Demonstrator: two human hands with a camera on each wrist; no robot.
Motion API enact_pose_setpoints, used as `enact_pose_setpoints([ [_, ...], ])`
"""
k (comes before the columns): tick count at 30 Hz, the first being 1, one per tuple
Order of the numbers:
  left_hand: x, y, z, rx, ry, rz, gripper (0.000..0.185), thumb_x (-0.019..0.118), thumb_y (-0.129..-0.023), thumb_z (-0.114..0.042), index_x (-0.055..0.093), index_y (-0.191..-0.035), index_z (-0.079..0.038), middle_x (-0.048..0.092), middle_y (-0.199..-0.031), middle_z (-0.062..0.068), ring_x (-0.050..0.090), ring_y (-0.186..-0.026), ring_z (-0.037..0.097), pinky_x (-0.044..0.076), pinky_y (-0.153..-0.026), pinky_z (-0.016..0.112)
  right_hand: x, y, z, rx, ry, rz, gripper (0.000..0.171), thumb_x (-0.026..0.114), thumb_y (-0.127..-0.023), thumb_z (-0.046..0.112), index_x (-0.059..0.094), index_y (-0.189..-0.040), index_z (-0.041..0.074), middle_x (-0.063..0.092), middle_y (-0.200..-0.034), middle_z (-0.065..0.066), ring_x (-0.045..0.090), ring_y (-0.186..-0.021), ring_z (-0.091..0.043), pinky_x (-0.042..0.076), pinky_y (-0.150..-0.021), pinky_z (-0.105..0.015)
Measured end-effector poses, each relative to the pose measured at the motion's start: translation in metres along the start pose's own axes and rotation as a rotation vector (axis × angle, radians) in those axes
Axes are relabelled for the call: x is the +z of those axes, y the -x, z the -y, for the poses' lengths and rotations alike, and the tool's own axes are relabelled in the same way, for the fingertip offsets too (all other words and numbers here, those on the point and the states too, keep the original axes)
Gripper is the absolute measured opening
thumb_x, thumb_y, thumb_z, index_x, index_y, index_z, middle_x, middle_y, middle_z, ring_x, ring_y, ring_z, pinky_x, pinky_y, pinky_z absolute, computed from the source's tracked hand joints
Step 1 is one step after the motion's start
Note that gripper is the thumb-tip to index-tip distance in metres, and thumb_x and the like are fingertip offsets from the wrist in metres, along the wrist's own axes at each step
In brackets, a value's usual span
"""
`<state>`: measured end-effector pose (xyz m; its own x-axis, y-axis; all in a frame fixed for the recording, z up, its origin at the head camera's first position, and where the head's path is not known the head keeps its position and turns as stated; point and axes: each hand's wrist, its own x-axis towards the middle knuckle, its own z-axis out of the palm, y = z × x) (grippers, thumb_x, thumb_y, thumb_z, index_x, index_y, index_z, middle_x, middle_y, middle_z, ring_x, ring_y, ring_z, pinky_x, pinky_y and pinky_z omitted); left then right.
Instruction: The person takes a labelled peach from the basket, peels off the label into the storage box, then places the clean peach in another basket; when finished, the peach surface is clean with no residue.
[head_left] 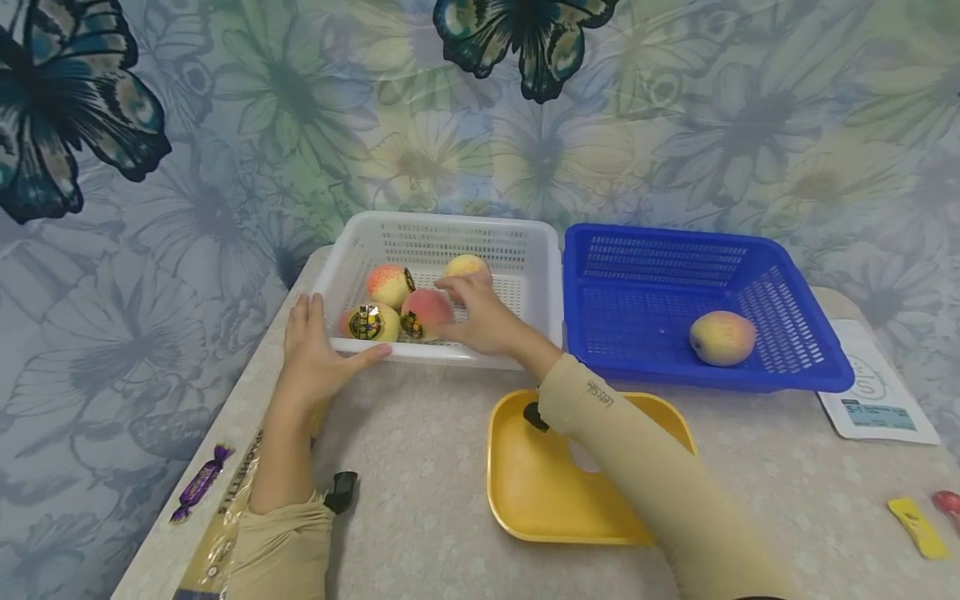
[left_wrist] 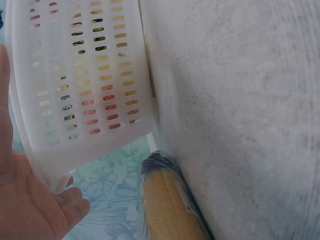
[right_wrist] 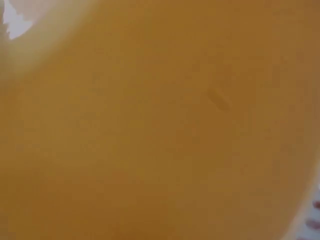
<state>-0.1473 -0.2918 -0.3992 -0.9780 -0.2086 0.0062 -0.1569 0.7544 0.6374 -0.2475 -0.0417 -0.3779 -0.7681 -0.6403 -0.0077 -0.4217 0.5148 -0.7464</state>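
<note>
A white plastic basket (head_left: pixel 450 356) holds several peaches. My left hand (head_left: pixel 318 375) rests at its front left corner, fingers straight along the left side and thumb spread along the front rim; the left wrist view shows this hand (left_wrist: pixel 32 205) touching the basket corner (left_wrist: pixel 55 160). Inside the basket my right hand (head_left: pixel 487 317) grips a pink peach (head_left: pixel 426 312) from its right side, thumb low and fingers above. Nearby lie a red-yellow peach (head_left: pixel 388 286), a peach with a black label (head_left: pixel 375 323) and a yellow peach (head_left: pixel 463 265), partly hidden by the right hand.
A blue basket (head_left: pixel 622 333) with one peach (head_left: pixel 723 337) adjoins the white one. Under the right forearm sits a yellow tray (head_left: pixel 540 500), which fills the right wrist view. A spaghetti packet (head_left: pixel 213 533), a purple-wrapped candy (head_left: pixel 201 483), and a white packet (head_left: pixel 870 392) lie around.
</note>
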Motion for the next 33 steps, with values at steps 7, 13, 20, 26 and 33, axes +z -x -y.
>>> enact_pose_setpoints([
  [7, 0.001, 0.000, -0.001, 0.000, 0.017, 0.002, 0.136, 0.077, -0.071, -0.068, -0.008, -0.159, -0.008, -0.016, -0.166, 0.016, -0.011, -0.152, 0.043, 0.015, -0.112, 0.076, 0.010, -0.019, 0.000, -0.055, 0.181, 0.015, 0.063, 0.072, -0.090, 0.018, 0.047, -0.148, 0.016, 0.039, -0.156, -0.011, 0.033, -0.147, -0.026, 0.027, -0.122, -0.046],
  [13, 0.000, 0.000, -0.005, 0.009, -0.004, 0.001, 0.134, 0.077, -0.073, -0.065, -0.007, -0.159, -0.007, -0.013, -0.166, 0.019, -0.009, -0.152, 0.045, 0.016, -0.113, 0.074, 0.011, -0.022, 0.000, -0.028, 0.231, 0.014, 0.058, 0.068, -0.092, 0.020, 0.049, -0.146, 0.021, 0.037, -0.157, -0.012, 0.036, -0.145, -0.028, 0.028, -0.120, -0.049],
  [20, 0.000, 0.002, -0.005, 0.009, 0.003, -0.002, 0.134, 0.078, -0.073, -0.064, -0.006, -0.159, -0.007, -0.012, -0.166, 0.018, -0.009, -0.152, 0.044, 0.016, -0.113, 0.074, 0.011, -0.020, -0.005, 0.079, 0.182, -0.068, 0.066, 0.083, -0.081, 0.028, 0.053, -0.139, 0.018, 0.056, -0.140, 0.000, 0.053, -0.128, -0.019, 0.045, -0.107, -0.038],
  [26, 0.000, 0.003, -0.004, 0.003, 0.013, -0.009, 0.135, 0.079, -0.072, -0.064, -0.005, -0.159, -0.007, -0.011, -0.166, 0.019, -0.009, -0.153, 0.043, 0.015, -0.114, 0.074, 0.011, -0.022, -0.010, 0.130, 0.225, -0.102, 0.056, 0.085, -0.079, 0.026, 0.053, -0.125, 0.017, 0.063, -0.123, 0.001, 0.060, -0.109, -0.017, 0.053, -0.090, -0.038],
  [33, 0.000, 0.003, -0.003, -0.005, 0.004, -0.002, 0.135, 0.078, -0.072, -0.065, -0.007, -0.159, -0.007, -0.013, -0.166, 0.018, -0.010, -0.152, 0.043, 0.016, -0.113, 0.074, 0.013, -0.023, -0.012, 0.112, 0.323, -0.060, 0.080, 0.084, -0.079, 0.036, 0.045, -0.148, 0.025, 0.046, -0.141, -0.005, 0.053, -0.122, -0.022, 0.054, -0.093, -0.041],
])
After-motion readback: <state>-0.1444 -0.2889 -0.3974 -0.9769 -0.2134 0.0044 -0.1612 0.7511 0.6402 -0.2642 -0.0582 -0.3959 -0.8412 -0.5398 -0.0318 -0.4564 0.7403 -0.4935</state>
